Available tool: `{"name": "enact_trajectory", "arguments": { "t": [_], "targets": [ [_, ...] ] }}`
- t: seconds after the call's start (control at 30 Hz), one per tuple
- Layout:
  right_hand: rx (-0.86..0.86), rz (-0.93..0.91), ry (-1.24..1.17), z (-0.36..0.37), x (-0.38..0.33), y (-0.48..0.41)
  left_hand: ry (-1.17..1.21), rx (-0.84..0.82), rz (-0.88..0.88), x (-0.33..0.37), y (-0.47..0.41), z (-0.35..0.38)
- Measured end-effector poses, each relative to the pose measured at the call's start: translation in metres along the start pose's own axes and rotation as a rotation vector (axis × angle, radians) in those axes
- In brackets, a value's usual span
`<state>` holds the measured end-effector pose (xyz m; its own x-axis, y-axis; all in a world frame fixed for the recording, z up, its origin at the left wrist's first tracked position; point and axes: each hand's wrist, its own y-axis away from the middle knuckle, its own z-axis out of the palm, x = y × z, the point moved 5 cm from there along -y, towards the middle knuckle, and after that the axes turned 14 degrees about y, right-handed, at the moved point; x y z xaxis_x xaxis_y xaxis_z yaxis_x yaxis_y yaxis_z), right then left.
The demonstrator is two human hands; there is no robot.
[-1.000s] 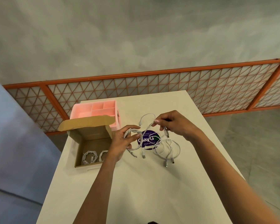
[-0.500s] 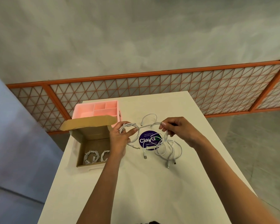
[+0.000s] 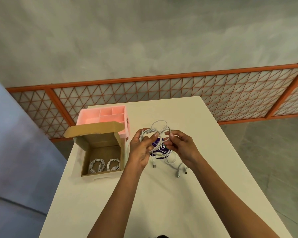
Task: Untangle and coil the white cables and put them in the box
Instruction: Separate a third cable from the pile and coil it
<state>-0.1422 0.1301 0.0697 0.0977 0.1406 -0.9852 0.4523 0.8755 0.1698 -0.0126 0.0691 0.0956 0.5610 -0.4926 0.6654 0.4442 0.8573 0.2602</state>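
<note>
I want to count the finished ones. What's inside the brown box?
The open cardboard box holds two white cables, a left coil and a right coil, side by side by its near wall. That wall hides the floor's front strip, so anything tucked there cannot be seen.
</note>
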Motion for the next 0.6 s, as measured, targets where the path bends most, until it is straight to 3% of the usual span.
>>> {"name": "enact_trajectory", "arguments": {
  "t": [0.23, 0.6],
  "targets": [
    [-0.078, 0.120, 0.063, 0.020, 0.007, 0.001, -0.066, -0.011, 0.012, 0.001, -0.001, -0.004],
    [-0.336, 0.101, 0.222, 0.037, 0.008, 0.007, -0.219, 0.007, 0.096, -0.001, -0.008, -0.017]
  ]
}}
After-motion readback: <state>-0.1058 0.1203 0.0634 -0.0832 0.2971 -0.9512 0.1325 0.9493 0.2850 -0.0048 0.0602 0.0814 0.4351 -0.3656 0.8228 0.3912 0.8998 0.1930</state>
